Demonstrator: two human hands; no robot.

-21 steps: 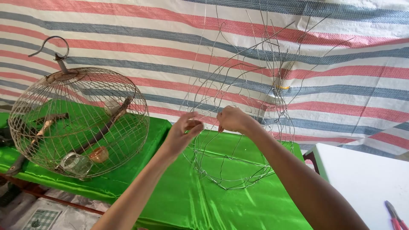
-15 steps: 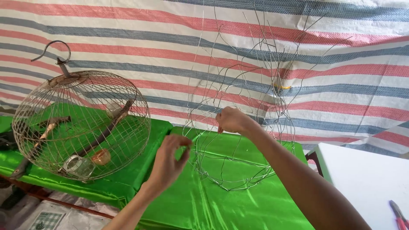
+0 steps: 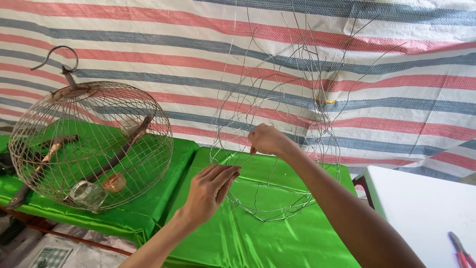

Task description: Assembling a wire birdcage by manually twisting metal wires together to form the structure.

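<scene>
An unfinished wire cage frame (image 3: 277, 149) of thin silver wire stands on a table under shiny green cloth (image 3: 277, 238), its loose wire ends reaching up. My right hand (image 3: 266, 140) pinches a wire on the frame's left side at mid height. My left hand (image 3: 210, 191) is lower and to the left, fingers together and reaching toward the frame's lower ring, touching or nearly touching a wire; I cannot tell which.
A finished round wire birdcage (image 3: 91, 144) with a hook, wooden perches, a glass jar (image 3: 85, 192) and a small brown cup sits at left on the green cloth. A striped tarp (image 3: 238, 54) hangs behind. A white table (image 3: 426, 213) at right holds red-handled pliers (image 3: 462, 250).
My left hand has dropped from beside the right hand, down and left, and now reaches toward the frame's lower part. The right hand keeps its hold on the wire.
</scene>
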